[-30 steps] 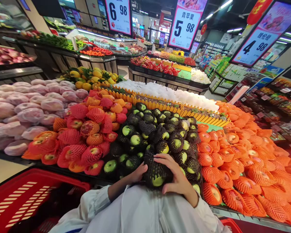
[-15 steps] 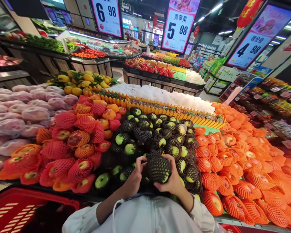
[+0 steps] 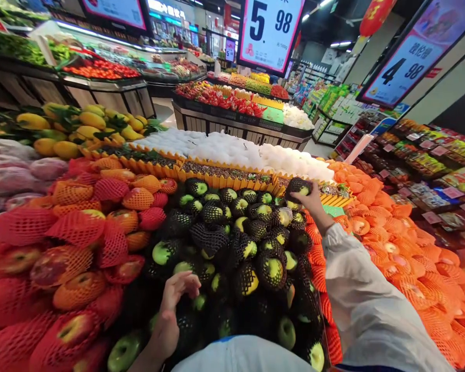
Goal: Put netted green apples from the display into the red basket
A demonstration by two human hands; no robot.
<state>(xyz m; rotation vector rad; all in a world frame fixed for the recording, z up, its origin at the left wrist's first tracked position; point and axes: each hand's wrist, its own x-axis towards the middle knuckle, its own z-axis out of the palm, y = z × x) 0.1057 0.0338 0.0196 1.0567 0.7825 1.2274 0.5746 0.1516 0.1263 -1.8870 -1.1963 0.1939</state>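
My right hand [image 3: 309, 197] is stretched toward the far right corner of the green apples, its fingers wrapped round a green apple in a black foam net [image 3: 297, 187]. Beneath and around it lie more netted green apples [image 3: 272, 268], heaped in rows. My left hand [image 3: 174, 305] hovers over the near left part of this heap, fingers loosely curved and apart, with nothing in them. A bare green apple [image 3: 126, 351] lies just left of my left wrist.
Red apples in pink and orange nets [image 3: 81, 279] fill the left side. Orange-netted fruit [image 3: 406, 289] is piled on the right. Yellow scalloped edging [image 3: 225, 178] borders the back, before white-wrapped fruit [image 3: 232, 150]. Yellow mangoes [image 3: 91, 121] lie back left. A price screen [image 3: 271, 33] hangs overhead.
My right hand has carried the netted green apple forward and right, to the far edge of the heap. My left hand has come off that apple and moved left. The view has shifted.
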